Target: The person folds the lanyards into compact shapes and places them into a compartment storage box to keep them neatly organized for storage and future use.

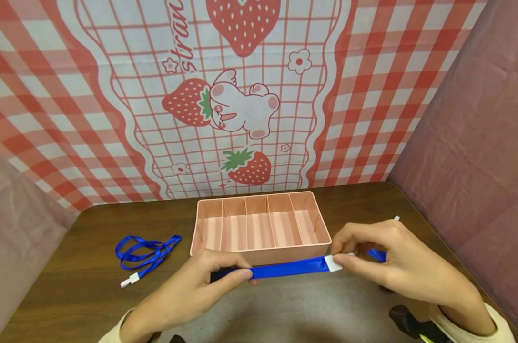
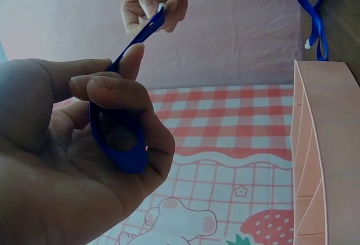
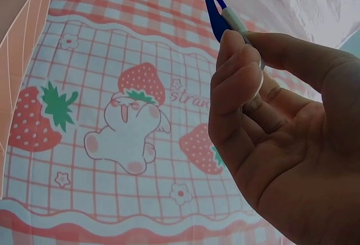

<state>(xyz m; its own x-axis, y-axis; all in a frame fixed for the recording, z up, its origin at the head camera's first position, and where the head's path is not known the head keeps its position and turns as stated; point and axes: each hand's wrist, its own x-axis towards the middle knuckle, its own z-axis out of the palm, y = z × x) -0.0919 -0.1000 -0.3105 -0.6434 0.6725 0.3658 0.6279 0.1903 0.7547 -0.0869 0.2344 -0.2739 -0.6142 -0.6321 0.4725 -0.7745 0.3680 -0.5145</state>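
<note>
A blue lanyard (image 1: 289, 268) is stretched flat between my two hands in front of the pink box. My left hand (image 1: 207, 281) pinches its strap between thumb and fingers. In the left wrist view the strap runs on as a folded loop (image 2: 128, 162) inside the curled fingers of that hand. At the other end, my right hand (image 1: 396, 262) pinches the white fitting (image 1: 333, 263) between thumb and fingertips. The right wrist view shows this fitting (image 3: 233, 20) partly covered by the fingers.
Behind the hands stands a pink box (image 1: 280, 255) with several compartments. A second blue lanyard (image 1: 175, 240) with a white clip (image 1: 130, 280) lies looped at the left. Another blue lanyard (image 1: 376, 255) is at the right, partly hidden by my right hand. A strawberry-print cloth (image 1: 284, 114) hangs behind the table.
</note>
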